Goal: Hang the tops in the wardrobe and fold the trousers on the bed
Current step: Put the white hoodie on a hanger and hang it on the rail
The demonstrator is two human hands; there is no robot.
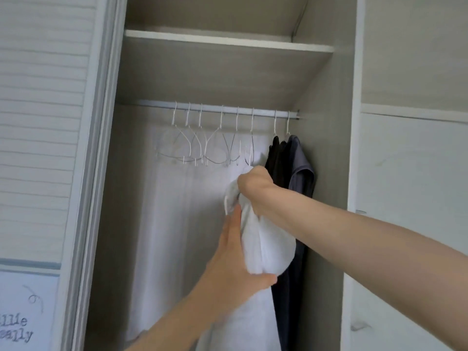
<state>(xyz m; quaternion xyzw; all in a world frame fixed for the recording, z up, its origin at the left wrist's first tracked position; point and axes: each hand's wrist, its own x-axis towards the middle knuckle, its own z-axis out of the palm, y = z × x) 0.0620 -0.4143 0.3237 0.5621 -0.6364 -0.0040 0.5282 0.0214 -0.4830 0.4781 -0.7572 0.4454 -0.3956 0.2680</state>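
The right hand (253,182) is closed in a fist, its grip tight on the bunched top of a white top (266,247); cloth spills out from under the knuckles at about 7 o'clock of the fist. The left hand (234,254) comes up from 7 o'clock of the frame and lies along the left side of the same garment, fingers fairly straight against the cloth and the thumb hooked under its rounded lower bulge, so the grip there is a loose cradle and not a fist. The white top hangs between the two hands, near the middle of the open wardrobe (326,153), its tail trailing down toward 6 o'clock.

Directly at 12 o'clock of the right fist hangs an empty white hanger (250,145), just above the knuckles; whether it touches the hand cannot be told. More empty hangers (200,145) crowd the rail (228,110) toward 10 o'clock. At 3 o'clock of the fist, a black top (277,158) and a grey top (301,163) hang against the right wall. A shelf (228,41) spans the wardrobe at 12 o'clock, and a ribbed sliding door (40,122) stands at 9 o'clock.
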